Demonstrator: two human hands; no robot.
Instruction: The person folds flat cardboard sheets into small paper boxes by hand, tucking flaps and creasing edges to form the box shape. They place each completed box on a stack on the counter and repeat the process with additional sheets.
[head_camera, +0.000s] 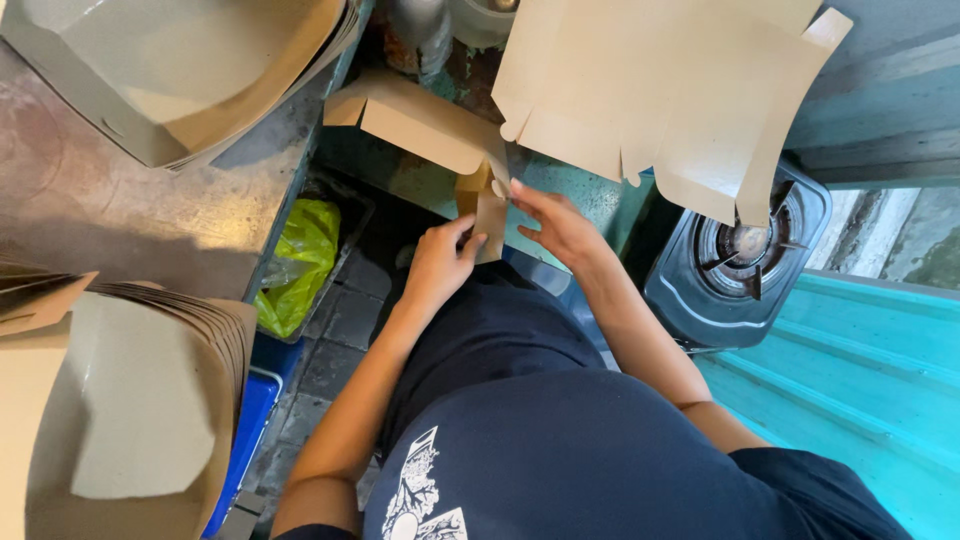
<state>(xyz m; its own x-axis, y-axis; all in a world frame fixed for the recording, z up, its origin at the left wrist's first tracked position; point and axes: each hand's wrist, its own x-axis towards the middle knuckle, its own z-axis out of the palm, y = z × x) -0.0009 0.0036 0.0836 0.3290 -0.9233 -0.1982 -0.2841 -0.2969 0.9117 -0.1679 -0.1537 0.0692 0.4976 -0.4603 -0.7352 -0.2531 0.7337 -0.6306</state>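
— what's around you down there?

— a cramped work corner: a worn metal counter (120, 210) on your left, a dark tiled floor (335, 340) below, and a teal painted surface (860, 370) on your right. a single-burner gas stove (740, 260) sits just beside your right forearm.

— and your hands?

— both are on a flat brown cardboard box blank (440, 135), held out in front of your lap. your left hand (440, 262) pinches the narrow folded flap (488, 212) at the blank's lower end, thumb and fingers closed on it. your right hand (558, 225) touches the same flap from the other side, fingers partly spread, fingertips against the card's edge.

— where does the blank sit overall?

— it slants up and to the left from your hands, above the gap between counter and stove. a second unfolded blank (670, 90) hangs over the stove, at the top of the view.

— anything else nearby?

— a stack of folded cardboard trays (190, 70) lies on the counter's far end, and another nested stack (130, 410) is close by your left elbow. a yellow-green plastic bag (298, 262) lies in a dark tray on the floor.
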